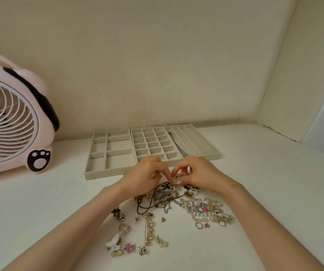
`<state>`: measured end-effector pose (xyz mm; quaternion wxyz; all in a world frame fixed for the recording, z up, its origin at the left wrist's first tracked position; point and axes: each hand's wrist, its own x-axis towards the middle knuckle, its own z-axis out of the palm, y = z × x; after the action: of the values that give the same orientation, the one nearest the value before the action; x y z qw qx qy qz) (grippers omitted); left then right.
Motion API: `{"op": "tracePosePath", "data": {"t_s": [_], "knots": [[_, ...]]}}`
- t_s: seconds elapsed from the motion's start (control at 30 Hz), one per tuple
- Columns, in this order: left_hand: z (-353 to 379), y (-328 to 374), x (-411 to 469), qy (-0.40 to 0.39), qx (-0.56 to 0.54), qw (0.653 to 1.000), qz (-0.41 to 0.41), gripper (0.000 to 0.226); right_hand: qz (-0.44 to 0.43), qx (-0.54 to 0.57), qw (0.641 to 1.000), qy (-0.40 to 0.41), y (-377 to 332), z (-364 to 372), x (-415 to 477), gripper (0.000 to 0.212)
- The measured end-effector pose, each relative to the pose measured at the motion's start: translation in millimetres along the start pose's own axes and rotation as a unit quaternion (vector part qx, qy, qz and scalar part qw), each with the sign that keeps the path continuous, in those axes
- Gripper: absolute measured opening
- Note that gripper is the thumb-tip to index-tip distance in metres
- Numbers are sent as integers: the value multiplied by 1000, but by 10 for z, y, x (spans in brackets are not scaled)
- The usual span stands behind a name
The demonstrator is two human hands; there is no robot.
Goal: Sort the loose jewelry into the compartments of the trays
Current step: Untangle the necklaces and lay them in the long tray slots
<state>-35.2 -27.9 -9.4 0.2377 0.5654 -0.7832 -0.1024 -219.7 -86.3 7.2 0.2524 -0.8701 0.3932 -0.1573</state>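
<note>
Together, left hand (145, 175) and right hand (198, 173) pinch a gold piece (173, 181) atop the jewelry pile (176, 202); slow teasing should avoid snags.

3 beige trays (151, 144) are lined up side by side toward the surface's far edge. A silver chain (176, 143) is laid in the right tray (202, 146), leftmost slot. Loose jewelry (176, 204) is heaped, tangled, just in front.

**White tabletop and its load**

The smooth white tabletop (255, 192) carries three beige divided trays side by side against the wall: left tray (102, 176), middle tray (147, 127) and right tray (204, 155). A pink plastic paw-print fan (10, 122) stands at the left. Just in front of the trays sprawls a tangled heap of gold, silver and pearl jewelry (176, 208).
</note>
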Motion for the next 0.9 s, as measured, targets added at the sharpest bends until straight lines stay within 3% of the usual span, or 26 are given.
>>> {"op": "tracePosePath", "data": {"t_s": [0.43,0.53,0.67,0.9], "knots": [[-45,-21,-11,24,-14,1000,-6,34,-23,-86,996,-14,-71,46,-11,11],[-47,22,-14,64,-98,992,-35,25,-16,56,998,13,-40,-9,-27,5],[-62,134,-1,63,-262,962,-53,14,-39,222,971,77,-59,-83,-29,6],[-76,165,-15,75,-284,954,-58,10,-55,331,937,99,-101,-68,-11,10]]}}
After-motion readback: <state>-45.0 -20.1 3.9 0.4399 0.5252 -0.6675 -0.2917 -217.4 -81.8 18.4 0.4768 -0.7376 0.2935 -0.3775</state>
